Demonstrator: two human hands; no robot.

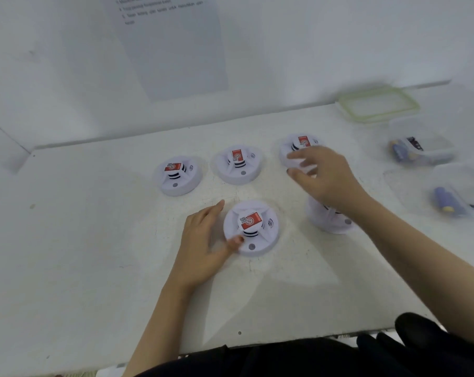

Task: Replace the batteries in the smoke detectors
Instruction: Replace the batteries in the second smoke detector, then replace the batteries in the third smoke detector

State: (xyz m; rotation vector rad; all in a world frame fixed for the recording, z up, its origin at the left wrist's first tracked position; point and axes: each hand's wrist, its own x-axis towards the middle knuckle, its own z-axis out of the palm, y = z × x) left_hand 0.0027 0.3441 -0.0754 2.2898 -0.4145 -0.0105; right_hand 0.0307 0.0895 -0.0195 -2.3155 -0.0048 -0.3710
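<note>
Barely started, I'd say. None of the five smoke detectors (238, 164) on the table (94, 240) looks opened: three in the far row, two nearer. The left hand (203, 240) lies straight-fingered beside the near detector (253, 227), thumb on its rim. The right hand (325, 175) is over the far right detector (301, 144), too blurry to tell if it grips. The batteries (400, 153) sit in tubs (437, 156) at right.

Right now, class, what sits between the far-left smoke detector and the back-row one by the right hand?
Head view: another smoke detector, red label up, standing apart from both.
</note>
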